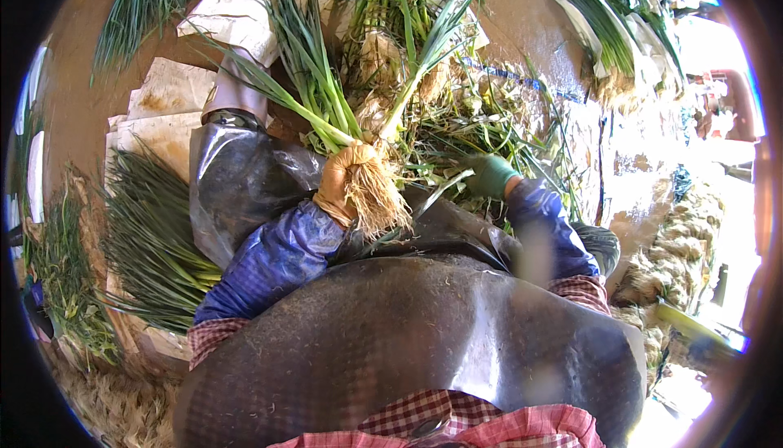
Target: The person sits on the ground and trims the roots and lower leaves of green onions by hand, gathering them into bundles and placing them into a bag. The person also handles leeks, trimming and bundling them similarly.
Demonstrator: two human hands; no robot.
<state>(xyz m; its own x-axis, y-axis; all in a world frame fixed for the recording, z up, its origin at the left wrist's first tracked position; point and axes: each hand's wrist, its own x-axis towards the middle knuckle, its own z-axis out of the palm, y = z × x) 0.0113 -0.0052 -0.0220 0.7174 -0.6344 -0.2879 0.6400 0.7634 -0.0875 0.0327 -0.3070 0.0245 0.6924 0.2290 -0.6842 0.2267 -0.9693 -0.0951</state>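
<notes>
My left hand, in an orange glove, is closed around the lower stems of a few green onions. Their pale, stringy roots hang over the glove towards me, and the leaves fan out away from me. My right hand, in a green glove, is blurred above a heap of leaf scraps. A limp, pale leaf strip lies close to its fingers; whether the fingers hold it is unclear. Beyond my left hand, more rooted green onions rest on white sacking.
A dark apron covers my lap. Trimmed green onions lie on cardboard at the left. Wrapped green onion bundles are at the upper right, and another leafy pile at the upper left. Rooty bundles line the right side.
</notes>
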